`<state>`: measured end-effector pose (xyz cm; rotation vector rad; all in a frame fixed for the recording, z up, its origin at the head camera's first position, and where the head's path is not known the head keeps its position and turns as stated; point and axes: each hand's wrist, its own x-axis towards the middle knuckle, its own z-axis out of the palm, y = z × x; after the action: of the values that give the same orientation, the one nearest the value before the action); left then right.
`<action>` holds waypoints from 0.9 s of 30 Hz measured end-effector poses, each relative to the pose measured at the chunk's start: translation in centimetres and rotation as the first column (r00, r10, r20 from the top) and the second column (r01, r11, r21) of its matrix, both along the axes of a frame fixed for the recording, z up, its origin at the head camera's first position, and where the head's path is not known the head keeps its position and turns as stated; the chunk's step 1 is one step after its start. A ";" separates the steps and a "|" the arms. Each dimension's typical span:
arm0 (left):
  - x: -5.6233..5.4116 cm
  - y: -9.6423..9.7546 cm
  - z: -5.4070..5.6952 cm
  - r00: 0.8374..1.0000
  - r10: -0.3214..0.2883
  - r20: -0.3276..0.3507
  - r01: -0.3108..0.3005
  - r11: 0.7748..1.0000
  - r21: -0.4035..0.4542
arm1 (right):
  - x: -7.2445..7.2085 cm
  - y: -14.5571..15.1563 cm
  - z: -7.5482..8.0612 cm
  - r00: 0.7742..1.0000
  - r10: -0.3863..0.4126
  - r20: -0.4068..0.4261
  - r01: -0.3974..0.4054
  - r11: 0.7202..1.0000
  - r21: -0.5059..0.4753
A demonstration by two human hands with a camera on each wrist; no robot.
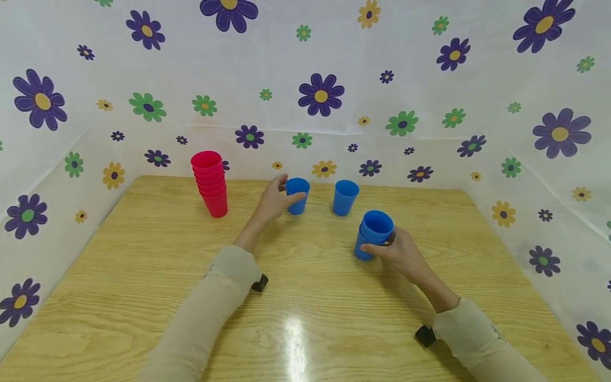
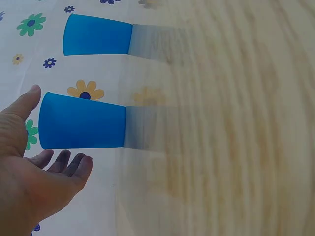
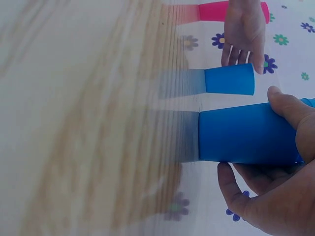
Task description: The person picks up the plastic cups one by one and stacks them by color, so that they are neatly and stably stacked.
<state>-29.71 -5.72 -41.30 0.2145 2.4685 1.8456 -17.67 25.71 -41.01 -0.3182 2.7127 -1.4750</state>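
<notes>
In the head view my left hand (image 1: 271,206) reaches around a single blue cup (image 1: 297,208) that stands upright near the table's back edge. The left wrist view shows its thumb and fingers spread on either side of the cup's rim, with gaps between hand and cup. My right hand (image 1: 404,255) grips a nested stack of blue cups (image 1: 371,234), thumb on the near side and fingers round the far side. The stack stands upright, nearer to me than the single cups. Between the hands is another upright blue cup (image 1: 345,198).
A tall stack of nested red cups (image 1: 212,185) stands left of my left hand. All the cups are on a light wooden table (image 1: 296,297). A white flowered sheet (image 1: 267,63) rises behind the table and along both sides.
</notes>
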 end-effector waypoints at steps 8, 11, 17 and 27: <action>0.0 1.2 -0.5 1.000 0.016 0.008 -0.016 0.999 -0.035 | 0.2 -0.2 0.3 1.000 -0.007 0.006 0.007 1.000 0.001; 0.0 1.4 -0.7 1.000 0.026 0.008 -0.026 0.999 -0.030 | 0.3 -0.2 0.4 1.000 -0.007 0.005 0.007 1.000 -0.004; 0.1 1.2 -1.0 0.999 0.049 0.018 -0.048 0.998 -0.050 | 0.3 -0.3 0.5 1.000 -0.006 0.005 0.006 1.000 -0.007; 1.2 0.2 -0.3 1.000 0.030 -0.010 -0.030 0.996 -0.079 | 0.3 -0.3 0.5 1.000 -0.008 0.021 0.008 1.000 -0.010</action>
<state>-28.51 -5.55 -41.57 0.1837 2.5589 1.7568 -17.36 25.39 -40.47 -0.2910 2.6948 -1.4854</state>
